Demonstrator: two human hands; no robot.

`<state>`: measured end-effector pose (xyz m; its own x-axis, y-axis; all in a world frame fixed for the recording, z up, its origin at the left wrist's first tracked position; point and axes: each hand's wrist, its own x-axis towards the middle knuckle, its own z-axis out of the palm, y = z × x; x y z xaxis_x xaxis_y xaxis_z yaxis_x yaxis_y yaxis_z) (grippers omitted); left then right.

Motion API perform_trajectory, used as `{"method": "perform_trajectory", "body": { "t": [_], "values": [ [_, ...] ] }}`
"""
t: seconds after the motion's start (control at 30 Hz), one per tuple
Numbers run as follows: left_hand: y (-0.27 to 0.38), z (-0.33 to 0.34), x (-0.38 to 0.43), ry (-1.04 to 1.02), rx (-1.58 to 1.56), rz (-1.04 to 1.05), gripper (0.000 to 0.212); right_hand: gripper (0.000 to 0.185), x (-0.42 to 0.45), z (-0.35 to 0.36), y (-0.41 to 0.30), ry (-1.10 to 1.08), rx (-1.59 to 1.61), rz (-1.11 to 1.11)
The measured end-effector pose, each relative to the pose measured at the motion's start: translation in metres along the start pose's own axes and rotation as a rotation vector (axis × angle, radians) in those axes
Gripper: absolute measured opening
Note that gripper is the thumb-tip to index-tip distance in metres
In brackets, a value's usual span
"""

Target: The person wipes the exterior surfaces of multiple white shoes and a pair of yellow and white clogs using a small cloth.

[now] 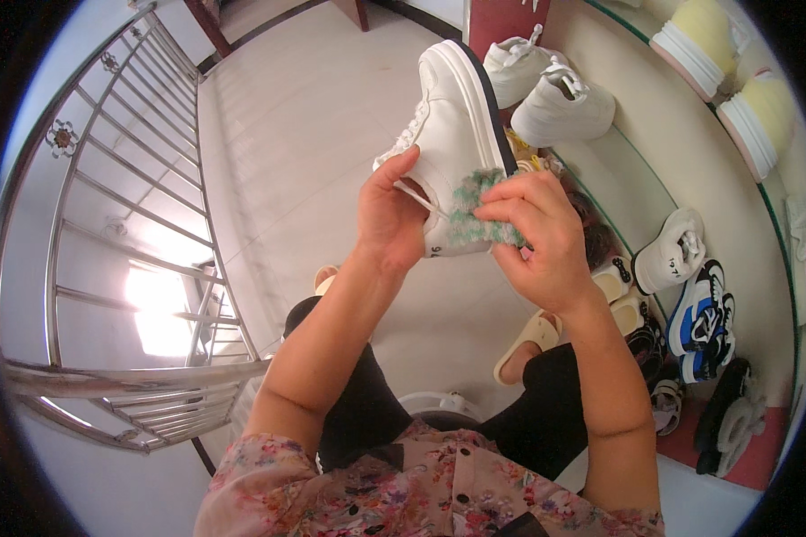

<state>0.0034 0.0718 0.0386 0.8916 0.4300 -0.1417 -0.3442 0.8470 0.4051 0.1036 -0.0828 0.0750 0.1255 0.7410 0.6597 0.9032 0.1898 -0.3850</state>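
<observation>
A white lace-up shoe (446,127) with a black sole edge is held up before me, its toe pointing away and its heel towards me. My left hand (393,208) grips it at the ankle opening, thumb on the outside near the laces and the other fingers partly hidden inside. In my right hand (541,231) is a fluffy green-and-grey cloth (477,208), pinched between thumb and fingers and lying against the side of the shoe near the heel. A loose white lace crosses the opening beside my left hand. Small dark marks show at the heel.
On the right, glass shelves (628,171) hold white shoes (564,107), yellow-and-white shoes (755,124), another white shoe (672,252) and blue sneakers (702,322). A metal railing (134,194) stands on the left. Below are pale slippers (530,342) on my feet and a tiled floor (302,148).
</observation>
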Motion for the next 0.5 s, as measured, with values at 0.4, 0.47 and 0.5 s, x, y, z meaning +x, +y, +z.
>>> {"method": "perform_trajectory", "body": {
  "t": [0.4, 0.47, 0.5],
  "values": [
    [0.003, 0.007, -0.002, 0.015, -0.037, 0.093, 0.045, 0.027, 0.004, 0.005, -0.012, 0.03, 0.03, -0.024],
    [0.003, 0.006, -0.001, -0.041, -0.079, 0.101, 0.045, 0.027, 0.003, 0.013, -0.013, -0.002, 0.022, -0.037],
    [0.003, 0.005, 0.0, -0.069, -0.097, 0.105, 0.044, 0.027, 0.002, 0.017, -0.014, -0.037, 0.02, -0.044]
  ]
}}
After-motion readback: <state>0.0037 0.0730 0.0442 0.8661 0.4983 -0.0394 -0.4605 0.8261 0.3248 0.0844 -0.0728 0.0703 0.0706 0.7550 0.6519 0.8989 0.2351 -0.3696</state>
